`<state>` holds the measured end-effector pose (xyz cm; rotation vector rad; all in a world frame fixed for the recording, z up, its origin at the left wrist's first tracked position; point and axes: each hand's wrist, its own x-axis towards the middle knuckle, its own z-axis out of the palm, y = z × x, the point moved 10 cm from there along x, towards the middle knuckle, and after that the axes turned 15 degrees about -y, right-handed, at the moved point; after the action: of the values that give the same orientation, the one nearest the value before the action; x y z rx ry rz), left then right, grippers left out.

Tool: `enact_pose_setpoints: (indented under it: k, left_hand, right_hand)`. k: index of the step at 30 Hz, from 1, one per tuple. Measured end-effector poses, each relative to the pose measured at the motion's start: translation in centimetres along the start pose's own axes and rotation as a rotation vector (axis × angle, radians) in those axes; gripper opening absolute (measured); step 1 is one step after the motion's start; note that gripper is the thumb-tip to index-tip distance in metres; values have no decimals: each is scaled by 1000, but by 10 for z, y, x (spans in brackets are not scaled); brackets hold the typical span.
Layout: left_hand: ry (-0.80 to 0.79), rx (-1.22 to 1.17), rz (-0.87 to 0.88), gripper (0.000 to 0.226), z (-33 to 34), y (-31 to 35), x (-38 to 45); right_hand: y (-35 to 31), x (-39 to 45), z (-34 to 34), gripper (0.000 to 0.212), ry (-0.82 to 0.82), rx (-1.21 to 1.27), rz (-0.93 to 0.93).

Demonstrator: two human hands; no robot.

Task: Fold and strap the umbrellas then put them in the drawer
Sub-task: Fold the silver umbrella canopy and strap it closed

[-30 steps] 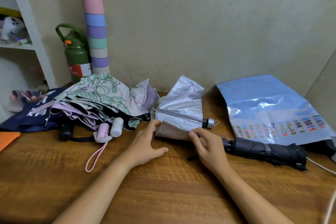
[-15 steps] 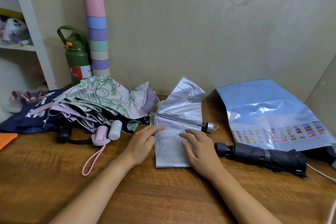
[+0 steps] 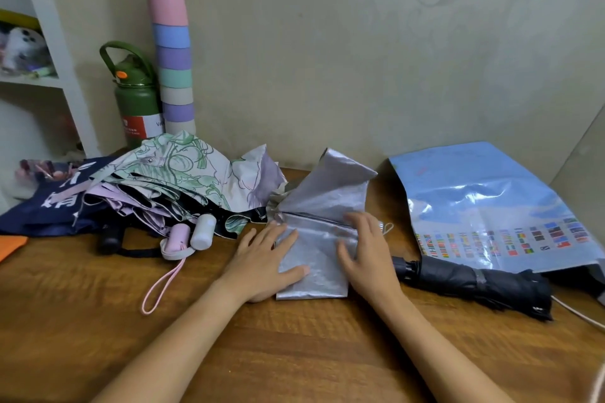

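A silver umbrella (image 3: 319,239) lies on the wooden table (image 3: 229,337), one canopy panel spread flat toward me, the rest bunched up behind its shaft. My left hand (image 3: 265,258) lies flat on the panel's left edge, thumb pressing the fabric. My right hand (image 3: 368,249) presses flat on the right side, over the shaft near the handle. A rolled, strapped black umbrella (image 3: 474,281) lies to the right. Left of the silver one sits a pile of unfolded umbrellas: a green floral one (image 3: 183,170), pale handles (image 3: 190,235) and a pink wrist loop (image 3: 160,288).
A green bottle (image 3: 136,98) and a stack of pastel cups (image 3: 172,49) stand against the wall at back left. A navy bag (image 3: 49,206) lies at far left beside a white shelf (image 3: 59,52). A blue plastic bag (image 3: 491,206) lies at right.
The silver panel has been drawn toward me and spread flat on the table. Both hands went from pinching the fabric to lying flat on it.
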<state>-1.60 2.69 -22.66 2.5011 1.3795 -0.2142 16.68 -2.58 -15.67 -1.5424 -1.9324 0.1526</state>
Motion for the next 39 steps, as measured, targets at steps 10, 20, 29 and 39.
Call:
enact_pose_setpoints:
  k: [10,20,29,39]
  left_hand:
    - [15,42,-16,102,0,-2,4]
    - [93,16,-1,78,-5,-2,1]
    - [240,-993,18,54,-16,-35,-4]
    - [293,-991,-250,42,-33,-52,23]
  right_hand:
    - [-6,-16,-39,104,328,53,-84]
    - [-16,-9,-30,24,255,-261,-125]
    - [-44,-28,32,17,-398,-23,-277]
    - [-42,-27,10,25,-290,282,-197]
